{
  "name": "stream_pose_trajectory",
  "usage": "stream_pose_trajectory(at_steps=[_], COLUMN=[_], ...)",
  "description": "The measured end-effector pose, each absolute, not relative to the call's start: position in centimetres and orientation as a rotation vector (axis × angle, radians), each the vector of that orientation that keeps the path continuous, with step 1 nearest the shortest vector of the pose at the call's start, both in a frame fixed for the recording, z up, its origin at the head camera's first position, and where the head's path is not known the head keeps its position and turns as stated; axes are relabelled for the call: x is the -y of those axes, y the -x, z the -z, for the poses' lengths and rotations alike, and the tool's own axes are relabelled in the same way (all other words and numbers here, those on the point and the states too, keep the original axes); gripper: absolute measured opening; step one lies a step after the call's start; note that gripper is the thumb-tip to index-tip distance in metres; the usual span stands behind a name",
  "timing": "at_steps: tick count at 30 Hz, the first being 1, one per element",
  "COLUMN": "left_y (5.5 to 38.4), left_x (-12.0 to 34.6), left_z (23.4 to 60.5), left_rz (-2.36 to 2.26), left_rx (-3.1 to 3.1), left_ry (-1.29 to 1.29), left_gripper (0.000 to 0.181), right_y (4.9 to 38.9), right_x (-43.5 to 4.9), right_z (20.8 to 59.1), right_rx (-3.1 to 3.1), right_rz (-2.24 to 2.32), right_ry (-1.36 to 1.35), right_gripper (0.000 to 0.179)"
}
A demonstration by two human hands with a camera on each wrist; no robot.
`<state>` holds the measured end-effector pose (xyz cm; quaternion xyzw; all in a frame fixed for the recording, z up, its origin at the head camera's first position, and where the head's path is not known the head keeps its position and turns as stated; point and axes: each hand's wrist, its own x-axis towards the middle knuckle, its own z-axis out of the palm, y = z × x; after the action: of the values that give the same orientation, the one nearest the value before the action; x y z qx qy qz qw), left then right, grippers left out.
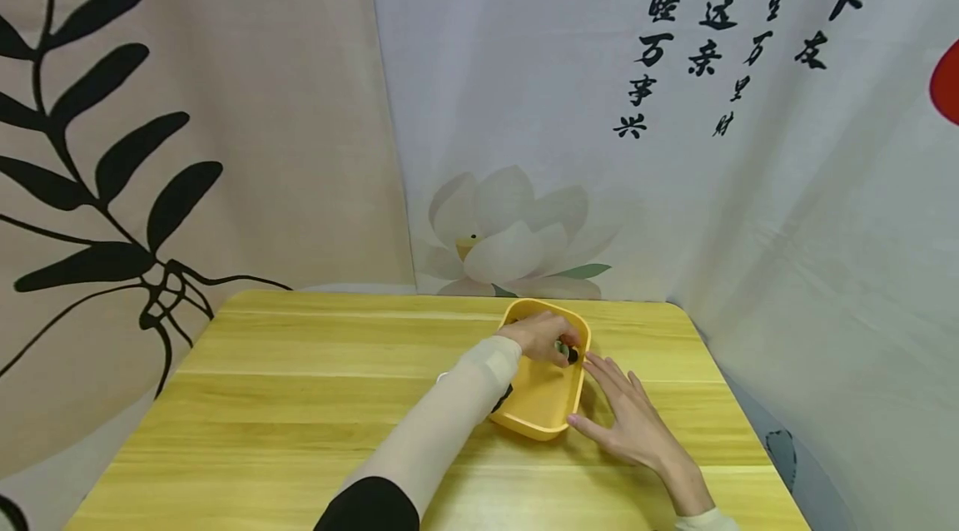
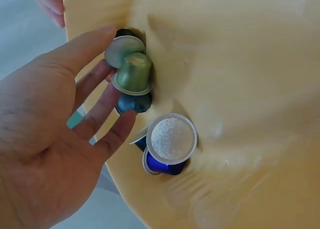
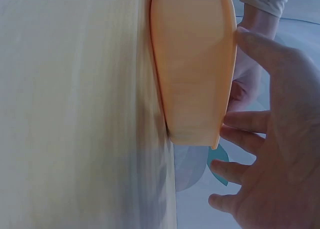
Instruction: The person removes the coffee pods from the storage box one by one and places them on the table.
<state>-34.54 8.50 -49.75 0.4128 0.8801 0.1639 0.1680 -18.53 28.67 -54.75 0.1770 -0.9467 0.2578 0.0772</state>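
Observation:
A yellow tray [image 1: 541, 399] stands on the table, and my left hand [image 1: 538, 336] reaches into it. In the left wrist view, that hand's thumb and bent fingers hold a cluster of coffee capsules by the tray wall. A green capsule [image 2: 134, 73] is in front, with a pale-lidded capsule [image 2: 120, 49] above and a dark one [image 2: 135, 103] below. Just past the fingertips lie a white-lidded capsule [image 2: 172, 139] and a blue one [image 2: 165, 166]. My right hand [image 1: 633, 424], fingers spread, touches the tray's right rim with thumb and fingertips.
The wooden table [image 1: 300, 398] extends to both sides of the tray. A printed curtain [image 1: 524, 98] hangs behind its far edge. My left forearm [image 1: 442, 414] crosses the table and covers part of the tray's left side, where something dark [image 1: 502, 399] shows.

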Motion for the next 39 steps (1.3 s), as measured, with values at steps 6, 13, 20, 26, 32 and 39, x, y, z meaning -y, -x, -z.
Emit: stream_pose_trajectory(at_steps=[6, 13, 20, 26, 32, 39], left_y=[34.74, 34.61, 34.72, 34.68, 34.87, 34.67], left_x=[-8.73, -8.6, -8.88, -9.01, -9.1, -8.64], left_z=[50.13, 50.08, 50.49, 50.53, 50.77, 50.11], left_rz=[-0.467, -0.469, -0.489, -0.513, -0.483, -0.542], left_rx=[-2.511, -2.523, -2.551, -2.555, -2.561, -2.515], left_ry=[-1.149, -1.132, -1.106, -1.047, -1.035, -1.065], left_gripper=[0.04, 0.033, 0.021, 0.022, 0.026, 0.028], right_y=[18.54, 18.61, 18.63, 18.58, 18.56, 18.56], right_x=[-28.52, -28.63, -28.69, -28.7, -28.63, -28.66], right_z=[54.68, 54.75, 54.93, 54.86, 54.82, 54.8], right_rx=[2.841, 2.841, 2.841, 2.84, 2.837, 2.847], right_rz=[-0.784, -0.781, -0.776, -0.786, -0.791, -0.785], right_ry=[-0.523, -0.522, -0.521, -0.524, -0.52, -0.519], right_gripper=[0.093, 0.093, 0.093, 0.094, 0.094, 0.094])
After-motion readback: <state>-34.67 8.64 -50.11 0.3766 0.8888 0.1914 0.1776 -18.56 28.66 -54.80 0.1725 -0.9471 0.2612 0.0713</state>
